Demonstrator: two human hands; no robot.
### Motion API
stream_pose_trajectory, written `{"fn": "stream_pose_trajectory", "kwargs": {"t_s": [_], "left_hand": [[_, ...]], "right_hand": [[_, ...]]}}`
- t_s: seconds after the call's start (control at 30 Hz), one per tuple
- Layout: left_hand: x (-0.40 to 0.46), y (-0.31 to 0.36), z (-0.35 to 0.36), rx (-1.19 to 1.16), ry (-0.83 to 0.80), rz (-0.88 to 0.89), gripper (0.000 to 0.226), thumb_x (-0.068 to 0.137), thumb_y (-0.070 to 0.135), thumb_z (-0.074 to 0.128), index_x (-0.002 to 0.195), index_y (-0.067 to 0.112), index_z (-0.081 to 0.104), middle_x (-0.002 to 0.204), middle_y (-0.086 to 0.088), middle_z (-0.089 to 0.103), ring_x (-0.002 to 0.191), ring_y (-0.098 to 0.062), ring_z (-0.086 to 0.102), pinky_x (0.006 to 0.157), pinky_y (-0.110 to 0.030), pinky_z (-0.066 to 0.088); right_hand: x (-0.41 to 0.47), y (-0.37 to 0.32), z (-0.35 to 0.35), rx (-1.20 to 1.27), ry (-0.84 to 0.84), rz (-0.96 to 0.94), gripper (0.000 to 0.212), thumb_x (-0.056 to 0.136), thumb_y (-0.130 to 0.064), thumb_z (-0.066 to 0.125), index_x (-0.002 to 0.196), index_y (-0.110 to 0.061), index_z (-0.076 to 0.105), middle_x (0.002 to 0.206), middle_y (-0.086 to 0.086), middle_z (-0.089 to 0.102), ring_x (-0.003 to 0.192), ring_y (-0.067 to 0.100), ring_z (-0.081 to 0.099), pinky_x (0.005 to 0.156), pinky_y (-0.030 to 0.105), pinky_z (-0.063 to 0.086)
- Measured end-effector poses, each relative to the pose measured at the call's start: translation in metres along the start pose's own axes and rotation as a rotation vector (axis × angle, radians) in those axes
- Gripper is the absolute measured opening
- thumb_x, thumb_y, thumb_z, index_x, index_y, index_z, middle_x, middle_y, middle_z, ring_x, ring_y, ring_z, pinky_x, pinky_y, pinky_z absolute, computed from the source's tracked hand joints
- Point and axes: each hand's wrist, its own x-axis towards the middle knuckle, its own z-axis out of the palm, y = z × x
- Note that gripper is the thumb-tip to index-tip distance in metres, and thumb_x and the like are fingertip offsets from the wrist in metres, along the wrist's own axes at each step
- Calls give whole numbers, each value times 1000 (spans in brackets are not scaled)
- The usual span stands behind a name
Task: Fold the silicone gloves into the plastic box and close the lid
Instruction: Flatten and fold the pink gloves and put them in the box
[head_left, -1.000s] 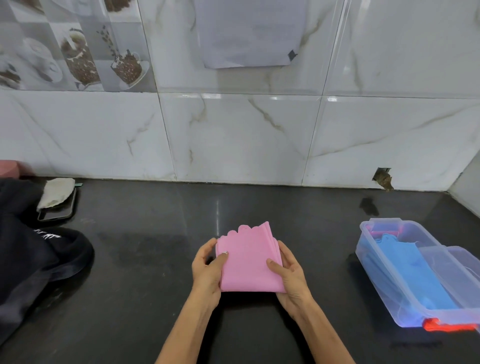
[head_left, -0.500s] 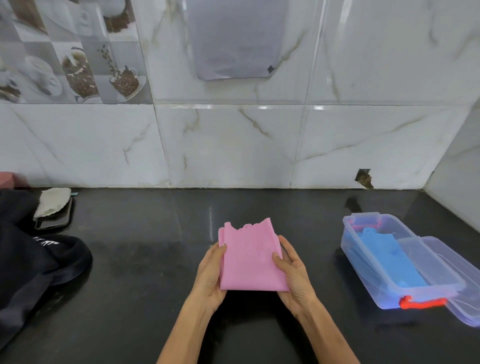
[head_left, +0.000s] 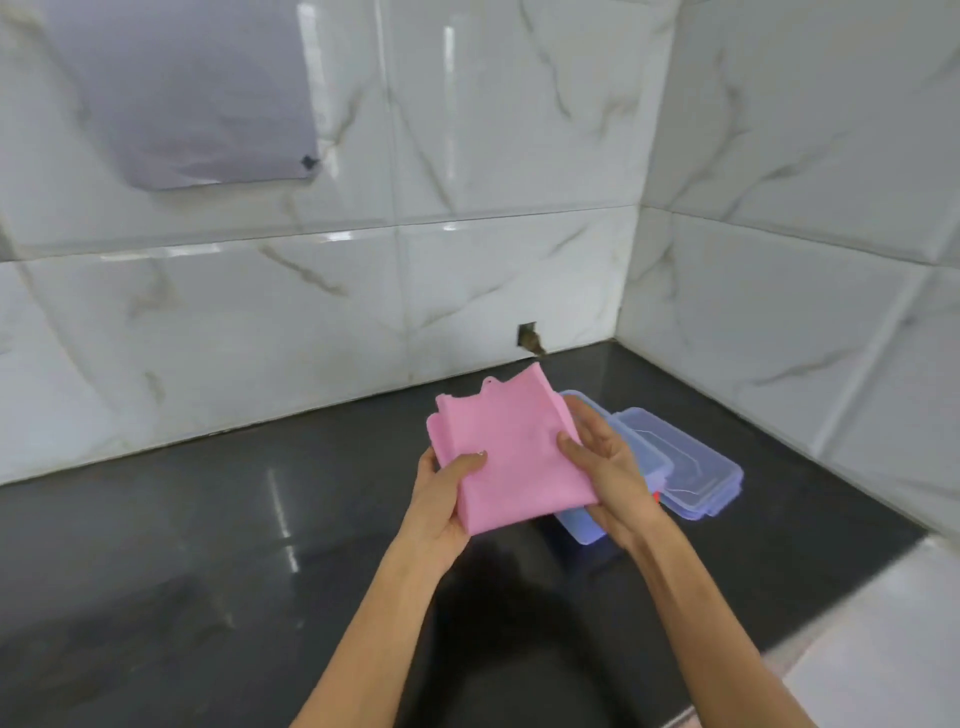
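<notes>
A folded pink silicone glove (head_left: 506, 452) is lifted off the black counter, held between both hands. My left hand (head_left: 441, 499) grips its lower left edge with the thumb on top. My right hand (head_left: 605, 467) grips its right edge, thumb over the pink surface. Just behind and to the right sits the clear plastic box (head_left: 582, 527), mostly hidden by the glove and my right hand. Its hinged clear lid (head_left: 680, 470) lies open flat on the box's right side. The box's contents are hidden.
The black counter (head_left: 208, 545) runs into a corner of white marbled wall tiles at the back and right. A grey sheet (head_left: 192, 88) is stuck on the back wall. A pale floor or ledge (head_left: 883, 649) shows at lower right.
Both hands have lifted the pink glove off the counter and carried it right, up to the box. The view has swung right, so the dark cloth on the left is out of sight.
</notes>
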Motion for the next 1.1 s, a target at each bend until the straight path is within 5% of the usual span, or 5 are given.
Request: {"fn": "stream_pose_trajectory", "kwargs": {"t_s": [0.2, 0.3, 0.47, 0.97, 1.1], "left_hand": [[55, -30, 79, 129, 26, 100, 60, 80, -7, 61, 132, 9, 35, 127, -18, 54, 104, -33, 58, 89, -49, 52], [71, -48, 88, 479, 64, 154, 62, 86, 2, 58, 136, 13, 23, 129, -14, 48, 101, -23, 52, 92, -41, 49], [81, -50, 85, 939, 55, 324, 76, 90, 2, 50, 147, 13, 1, 143, -15, 29, 121, -30, 46, 96, -40, 48], [25, 17, -34, 1175, 155, 460, 54, 86, 2, 48, 136, 18, 34, 114, -3, 45, 91, -10, 46, 63, -14, 38], [1, 38, -70, 1136, 238, 478, 56, 83, 0, 51, 135, 18, 37, 118, 0, 45, 101, -13, 47, 69, -15, 39]], "right_hand": [[47, -48, -63, -300, 144, -91, 39, 84, -7, 67, 122, -17, 59, 126, 7, 62, 102, 20, 62, 84, 32, 53], [61, -44, -83, -546, 206, -104, 35, 84, -7, 68, 118, -11, 64, 123, 11, 64, 104, 24, 61, 93, 39, 50], [71, -21, -89, -769, 196, -110, 28, 85, -6, 65, 113, -8, 68, 119, 8, 65, 105, 18, 59, 90, 28, 42], [53, 36, 31, -947, -145, -111, 37, 88, -11, 57, 124, -17, 51, 126, -1, 54, 107, 11, 50, 89, 29, 41], [48, 51, 71, -971, -263, -105, 42, 86, -12, 55, 127, -17, 46, 129, 1, 53, 108, 13, 50, 88, 29, 42]]}}
